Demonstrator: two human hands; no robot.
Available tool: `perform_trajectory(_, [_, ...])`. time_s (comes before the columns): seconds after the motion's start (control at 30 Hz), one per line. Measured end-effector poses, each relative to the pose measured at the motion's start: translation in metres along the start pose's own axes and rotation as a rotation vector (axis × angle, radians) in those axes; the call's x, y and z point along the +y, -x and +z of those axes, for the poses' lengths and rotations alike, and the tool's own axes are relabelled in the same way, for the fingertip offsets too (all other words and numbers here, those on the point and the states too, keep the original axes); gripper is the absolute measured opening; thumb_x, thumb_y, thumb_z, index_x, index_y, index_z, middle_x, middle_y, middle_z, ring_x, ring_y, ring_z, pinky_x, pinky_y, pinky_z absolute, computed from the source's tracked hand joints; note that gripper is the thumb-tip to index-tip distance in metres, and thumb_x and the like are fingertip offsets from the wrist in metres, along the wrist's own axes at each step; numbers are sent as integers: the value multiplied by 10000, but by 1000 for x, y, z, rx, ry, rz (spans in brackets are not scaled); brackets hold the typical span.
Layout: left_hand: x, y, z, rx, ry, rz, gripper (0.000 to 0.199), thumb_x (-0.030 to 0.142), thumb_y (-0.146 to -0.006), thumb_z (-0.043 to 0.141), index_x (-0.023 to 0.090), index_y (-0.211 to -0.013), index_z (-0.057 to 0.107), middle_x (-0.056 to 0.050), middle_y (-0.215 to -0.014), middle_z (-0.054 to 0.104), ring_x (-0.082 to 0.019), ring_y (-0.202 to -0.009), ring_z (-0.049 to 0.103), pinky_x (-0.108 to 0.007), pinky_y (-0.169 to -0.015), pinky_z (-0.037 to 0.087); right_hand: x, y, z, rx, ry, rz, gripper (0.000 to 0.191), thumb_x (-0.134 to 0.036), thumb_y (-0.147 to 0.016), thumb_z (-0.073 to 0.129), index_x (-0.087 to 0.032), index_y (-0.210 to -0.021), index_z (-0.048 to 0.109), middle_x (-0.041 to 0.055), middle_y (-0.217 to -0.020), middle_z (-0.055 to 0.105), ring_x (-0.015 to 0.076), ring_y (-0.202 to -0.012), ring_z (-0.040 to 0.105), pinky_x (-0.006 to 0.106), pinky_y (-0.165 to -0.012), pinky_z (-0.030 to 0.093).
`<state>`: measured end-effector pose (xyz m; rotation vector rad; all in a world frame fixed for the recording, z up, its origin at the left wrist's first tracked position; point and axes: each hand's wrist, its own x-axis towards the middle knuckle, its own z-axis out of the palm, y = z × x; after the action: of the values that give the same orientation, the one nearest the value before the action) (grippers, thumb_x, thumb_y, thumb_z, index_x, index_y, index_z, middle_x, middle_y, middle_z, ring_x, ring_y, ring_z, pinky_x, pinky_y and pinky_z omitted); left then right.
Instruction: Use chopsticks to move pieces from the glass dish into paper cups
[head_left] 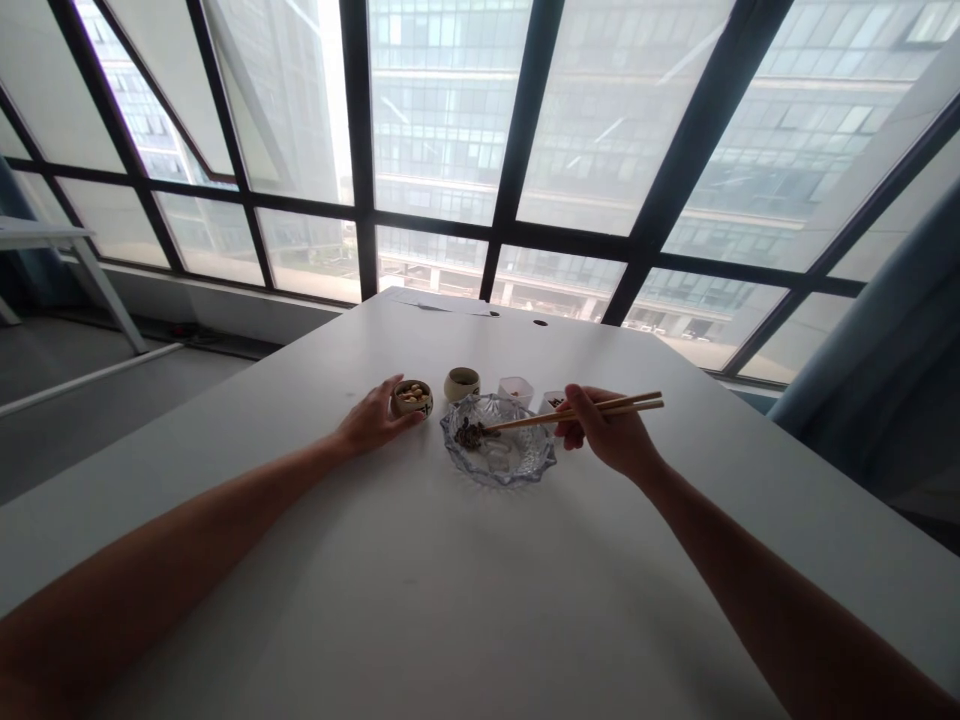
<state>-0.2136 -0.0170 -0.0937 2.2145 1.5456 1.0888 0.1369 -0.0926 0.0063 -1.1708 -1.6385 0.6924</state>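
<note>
A clear glass bowl (517, 465) with a scalloped rim stands on the white table, a clump of dark pieces (470, 434) at its left inside. My right hand (606, 430) is closed on wooden chopsticks (540, 417), whose tips reach into the bowl beside the dark clump. To the left, my left hand (375, 416) grips a small cup (415, 408) of light brown nuts, thumb at its front and fingers at its far side. Another small cup (461, 385) stands behind the bowl, its contents unclear.
Behind the bowl are a translucent cup (516, 388) and another one (551, 401) with dark pieces, partly hidden by my right hand. Papers (439, 302) lie at the far edge of the white table (420, 600). Windows rise beyond; a curtain (885, 350) hangs at right.
</note>
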Motion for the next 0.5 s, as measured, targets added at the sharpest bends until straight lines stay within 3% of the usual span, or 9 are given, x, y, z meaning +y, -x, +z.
perform_trajectory(0.33, [2,1,0,-43,-17,1,958,739,-750,604,132,-1462,400,-215,-1392,577,-375,-1262,579,-516,-1070,457,15,3,17,-41,-31,10,589,-756,-755,646,-167,-735,656,44,-548,678,134,-398,602,232,-383,482])
perform_trajectory(0.5, [3,0,0,-32,-8,2,944,729,-747,611,134,-1453,412,-210,-1393,579,-374,-1264,579,-516,-1075,452,6,-2,1,40,-24,-26,615,-784,-744,627,-171,-703,650,46,-518,671,142,-377,600,242,-367,483])
